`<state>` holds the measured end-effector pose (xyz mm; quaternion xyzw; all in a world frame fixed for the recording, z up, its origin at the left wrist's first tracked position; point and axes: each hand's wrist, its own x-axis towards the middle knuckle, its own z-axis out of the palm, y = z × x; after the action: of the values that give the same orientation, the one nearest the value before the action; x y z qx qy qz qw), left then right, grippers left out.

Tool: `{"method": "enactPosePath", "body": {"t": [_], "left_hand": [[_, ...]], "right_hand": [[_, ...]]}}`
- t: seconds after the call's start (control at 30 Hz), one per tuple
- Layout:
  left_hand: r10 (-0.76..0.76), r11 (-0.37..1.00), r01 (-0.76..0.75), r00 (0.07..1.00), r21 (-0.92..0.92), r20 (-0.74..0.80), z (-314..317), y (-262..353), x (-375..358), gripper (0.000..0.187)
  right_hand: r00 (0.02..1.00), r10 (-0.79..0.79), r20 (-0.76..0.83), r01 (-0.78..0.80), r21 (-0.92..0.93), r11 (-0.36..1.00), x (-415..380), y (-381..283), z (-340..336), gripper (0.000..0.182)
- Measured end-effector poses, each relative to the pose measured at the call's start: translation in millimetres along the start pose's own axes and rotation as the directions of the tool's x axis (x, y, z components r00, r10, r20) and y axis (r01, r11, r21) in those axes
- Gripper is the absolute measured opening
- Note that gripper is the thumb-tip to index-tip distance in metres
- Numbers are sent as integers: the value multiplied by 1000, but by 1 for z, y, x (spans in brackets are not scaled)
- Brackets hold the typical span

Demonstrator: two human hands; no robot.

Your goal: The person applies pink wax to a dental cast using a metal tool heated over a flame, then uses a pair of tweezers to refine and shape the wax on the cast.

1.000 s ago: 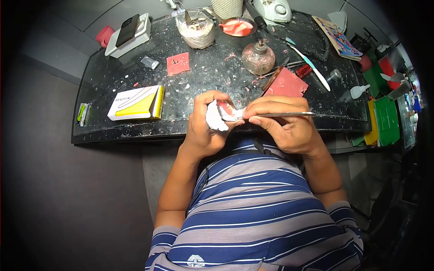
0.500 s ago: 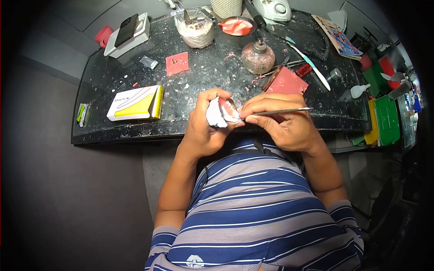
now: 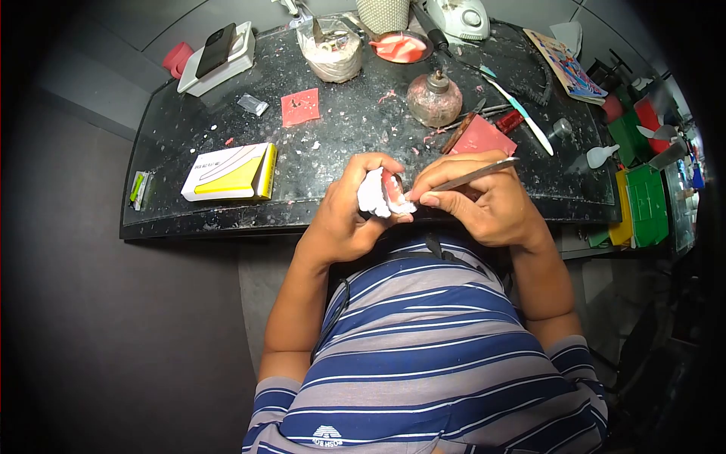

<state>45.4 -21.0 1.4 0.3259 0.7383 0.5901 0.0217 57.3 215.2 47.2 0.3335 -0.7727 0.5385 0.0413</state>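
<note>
My left hand [image 3: 349, 216] is wrapped round a white plaster dental model [image 3: 372, 195] with pink wax and a row of pale teeth along its right side. It is held up before my belly, near the front edge of the table. My right hand [image 3: 488, 198] grips a slim metal wax carver [image 3: 476, 174] like a pen. The tool's flat end points up to the right, while its working tip is hidden by my fingers. Those right fingertips are right at the toothed edge of the model.
On the black worktable [image 3: 333, 151] lie a yellow-white box [image 3: 227, 172], pink wax sheets [image 3: 300, 107], a glass spirit burner [image 3: 434, 100], and a toothbrush [image 3: 522, 113]. Toward the back are a bag-lined tub [image 3: 333, 57], a bowl of pink wax [image 3: 399, 48] and a phone [image 3: 217, 49].
The dental model and my left hand have shifted slightly right, and the model is turned a little. The carver has tilted more steeply, its flat end now higher.
</note>
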Motion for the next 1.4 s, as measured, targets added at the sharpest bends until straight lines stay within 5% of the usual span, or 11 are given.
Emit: {"method": "enactPosePath", "body": {"t": [0.3,0.4,0.5,0.6,0.7,0.93,1.07,1.17,1.23,1.3,1.4], "left_hand": [[-56,993,62,996,-105,63,-3,0,1,65],[-26,997,27,1000,-79,13,-1,-1,4,58],[-131,950,111,990,-292,-49,5,-2,4,59],[-171,942,129,979,-309,-114,7,1,6,59],[-177,958,117,959,-260,-220,10,-5,5,58],[73,997,-54,905,57,-418,18,-11,4,58],[107,994,-101,892,36,-439,21,-15,1,60],[179,982,-133,871,132,-458,25,-17,0,62],[322,941,-226,824,252,-465,28,-17,2,61],[310,943,-210,838,259,-449,29,-16,-3,62],[320,941,-230,842,249,-435,29,-23,-7,61]], "right_hand": [[979,172,111,-187,155,970,2,1,-5,11],[992,114,58,-124,217,968,1,10,-2,12],[985,171,38,-173,363,916,1,13,-5,13],[939,321,-126,-223,487,844,-2,14,-12,13],[937,149,-317,-44,315,948,-5,25,-20,18],[778,209,-593,-194,90,977,-11,23,-28,25],[785,272,-556,-296,48,954,-17,18,-25,23],[801,-9,-598,31,27,999,-13,8,11,10],[863,-58,-502,5,-106,994,-14,-6,25,11],[927,-273,-258,150,-413,898,-11,-14,26,17],[899,-369,-238,244,-427,871,-10,-4,42,22]]}}
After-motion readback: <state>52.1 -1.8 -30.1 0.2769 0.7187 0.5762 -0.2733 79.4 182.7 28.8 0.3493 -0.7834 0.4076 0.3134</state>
